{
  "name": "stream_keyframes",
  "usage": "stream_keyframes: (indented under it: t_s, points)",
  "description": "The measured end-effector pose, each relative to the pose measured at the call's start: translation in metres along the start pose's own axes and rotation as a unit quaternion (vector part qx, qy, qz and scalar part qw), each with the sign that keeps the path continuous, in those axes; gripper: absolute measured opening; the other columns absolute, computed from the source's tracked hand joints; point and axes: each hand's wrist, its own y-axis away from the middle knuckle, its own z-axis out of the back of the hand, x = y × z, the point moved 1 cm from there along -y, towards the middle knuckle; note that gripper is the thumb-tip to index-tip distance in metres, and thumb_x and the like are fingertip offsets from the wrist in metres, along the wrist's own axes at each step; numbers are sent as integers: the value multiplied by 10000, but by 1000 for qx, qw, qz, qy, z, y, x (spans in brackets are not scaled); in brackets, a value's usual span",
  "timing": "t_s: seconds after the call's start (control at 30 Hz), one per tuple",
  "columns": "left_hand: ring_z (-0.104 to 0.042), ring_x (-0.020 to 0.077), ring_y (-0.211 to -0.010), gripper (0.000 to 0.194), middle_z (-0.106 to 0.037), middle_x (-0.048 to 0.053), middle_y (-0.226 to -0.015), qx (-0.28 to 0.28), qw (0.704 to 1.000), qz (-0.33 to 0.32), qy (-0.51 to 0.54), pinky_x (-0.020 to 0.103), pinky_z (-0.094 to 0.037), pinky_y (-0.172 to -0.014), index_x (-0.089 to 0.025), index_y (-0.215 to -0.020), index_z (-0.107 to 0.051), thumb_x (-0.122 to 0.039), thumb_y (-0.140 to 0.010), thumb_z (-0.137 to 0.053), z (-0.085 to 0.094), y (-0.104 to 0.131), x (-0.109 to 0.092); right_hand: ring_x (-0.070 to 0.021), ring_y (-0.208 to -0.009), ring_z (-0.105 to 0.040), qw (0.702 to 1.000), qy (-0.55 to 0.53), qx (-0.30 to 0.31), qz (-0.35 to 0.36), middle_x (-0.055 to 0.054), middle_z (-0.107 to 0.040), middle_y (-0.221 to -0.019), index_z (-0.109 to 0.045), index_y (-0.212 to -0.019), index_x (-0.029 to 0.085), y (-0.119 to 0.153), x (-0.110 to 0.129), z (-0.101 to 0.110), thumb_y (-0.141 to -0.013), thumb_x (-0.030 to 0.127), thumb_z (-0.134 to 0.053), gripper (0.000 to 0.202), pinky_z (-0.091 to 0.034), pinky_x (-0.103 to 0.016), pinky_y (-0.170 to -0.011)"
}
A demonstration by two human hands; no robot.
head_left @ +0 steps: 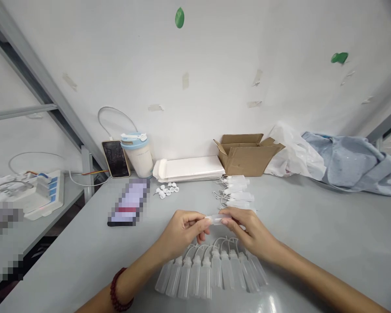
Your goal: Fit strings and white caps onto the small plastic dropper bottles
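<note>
Between my two hands a small translucent plastic bottle [217,219] lies on its side above the table. My left hand [189,228] pinches its left end, where the neck or cap is covered by my fingertips. Wrapped about its right end is my right hand [244,226]. Below, a row of similar bottles [211,274] lies fanned out, with thin white cords looping from their tops. Beyond my right hand, several more bottles [237,191] with cords lie stacked in a column. A cluster of small white caps [167,190] sits farther back on the left.
A grey table [299,243] meets a white wall. Along the back stand a phone [116,158], a lidded cup [138,156], a flat white stack [192,168], an open cardboard box [247,158], a plastic bag [293,152] and blue cloth [355,163]. A second phone [129,202] lies left.
</note>
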Motion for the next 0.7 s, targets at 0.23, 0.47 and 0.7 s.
stream_keyframes:
  t_s: [0.23,0.47,0.7]
  points:
    - [-499,136,-643,160,-576,29,-708,-85,963,-181,-182,245,-402,-627,-151,-861,-641,-193,-858,-486,-6,4,-1,-106,-478,-374,987,-128,22,-95,37,-415,-538,-603,-803,165,-2,-2,1,-906,466,-400,377,-299,-233,-483]
    - [-555,131,-632,269,-600,25,-701,-42,996,-54,-51,226,-446,-596,-139,-784,-634,-309,-884,-450,-4,2,-4,-179,-675,-512,998,6,-49,44,-51,-591,-784,-584,-991,215,1,-2,3,-918,306,-431,193,-399,-292,-611]
    - [-535,113,-551,382,-556,1,-592,12,1000,2,7,222,-440,-565,-129,-665,-577,-388,-895,-415,-4,2,-2,-212,-749,-547,992,31,-67,98,-83,-601,-855,-528,-1078,233,4,-4,-2,-926,258,-394,204,-438,-334,-653]
